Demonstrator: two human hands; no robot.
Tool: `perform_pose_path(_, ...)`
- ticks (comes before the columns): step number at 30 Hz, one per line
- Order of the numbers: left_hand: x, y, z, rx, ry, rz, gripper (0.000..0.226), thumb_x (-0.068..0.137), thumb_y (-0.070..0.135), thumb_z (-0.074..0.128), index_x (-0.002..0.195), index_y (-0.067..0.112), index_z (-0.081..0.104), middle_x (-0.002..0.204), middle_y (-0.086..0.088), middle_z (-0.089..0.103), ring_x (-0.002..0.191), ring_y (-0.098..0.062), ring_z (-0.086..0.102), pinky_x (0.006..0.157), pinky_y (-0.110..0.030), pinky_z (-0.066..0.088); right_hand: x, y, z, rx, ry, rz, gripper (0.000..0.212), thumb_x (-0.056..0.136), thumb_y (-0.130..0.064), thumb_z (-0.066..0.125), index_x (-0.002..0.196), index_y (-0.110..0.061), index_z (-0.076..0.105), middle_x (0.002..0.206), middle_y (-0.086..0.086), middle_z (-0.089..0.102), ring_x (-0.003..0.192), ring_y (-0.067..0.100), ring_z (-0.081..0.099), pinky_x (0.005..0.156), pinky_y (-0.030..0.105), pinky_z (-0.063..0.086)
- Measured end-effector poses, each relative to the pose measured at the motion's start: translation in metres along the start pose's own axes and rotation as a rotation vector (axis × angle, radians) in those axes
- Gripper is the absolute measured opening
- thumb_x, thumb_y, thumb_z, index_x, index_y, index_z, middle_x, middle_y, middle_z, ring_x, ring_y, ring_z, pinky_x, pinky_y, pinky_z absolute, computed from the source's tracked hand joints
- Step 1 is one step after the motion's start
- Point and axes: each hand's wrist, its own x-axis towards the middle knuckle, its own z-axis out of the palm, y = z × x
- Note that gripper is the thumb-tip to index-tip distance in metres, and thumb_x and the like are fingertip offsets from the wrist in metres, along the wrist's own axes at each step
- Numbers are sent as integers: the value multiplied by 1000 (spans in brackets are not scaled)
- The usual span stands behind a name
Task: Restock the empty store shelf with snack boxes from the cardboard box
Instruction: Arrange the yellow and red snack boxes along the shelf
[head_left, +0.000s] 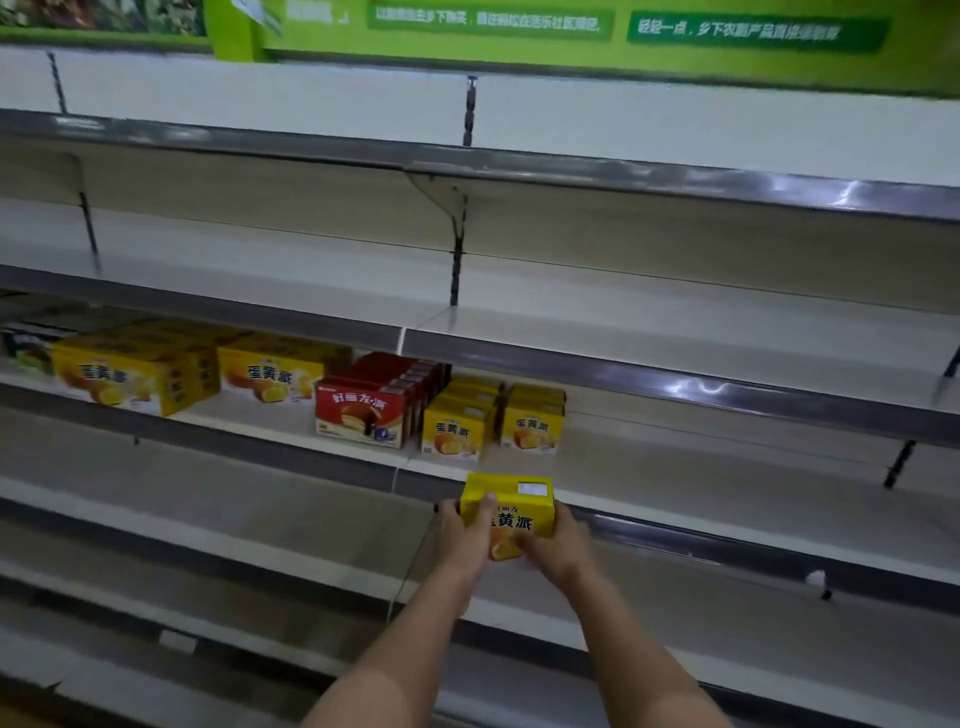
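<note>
A small yellow snack box (511, 506) is held in both hands in front of the shelving, just below the stocked shelf (675, 467). My left hand (462, 535) grips its left side and my right hand (558, 551) grips its lower right corner. On that shelf stand two rows of the same small yellow boxes (530, 428), a row of red snack boxes (363, 415) to their left, and two large yellow boxes (270, 379) further left. The cardboard box is not in view.
Bare white shelves with grey price rails (623, 364) run above and below the stocked one. The stocked shelf is bare to the right of the small yellow boxes. A green banner (571, 31) tops the unit. Dark upright brackets (457, 260) divide the bays.
</note>
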Motion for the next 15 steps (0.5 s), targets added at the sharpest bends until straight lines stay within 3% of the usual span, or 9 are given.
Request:
perform_pose_path(7,33,13,33,31,-31,91,34,94,46,49,118,22,52,120,-6,57,107,-21,56,85,-33,45,38,-5,-29,8,64,-26,56,71,-34,69,124,-28,52,116,10,59,102,29,62,92,45,52)
perform_pose_path(11,62,18,32,194,-37,108,48,92,55,47,135,35,48,132,-6,47,121,-28,49,100,-41,42,61,-15,-28,25,76,-31,57,73,-30,68,127,-23,50,118,9,58,104,26,61,92,43,51)
perform_pose_path(15,92,25,34,181,-97,116,34,93,50,48,123,34,53,132,-1,52,119,-26,51,104,-44,42,85,-22,-23,20,79,-17,49,77,-28,67,123,-18,51,115,6,63,101,24,62,86,37,51)
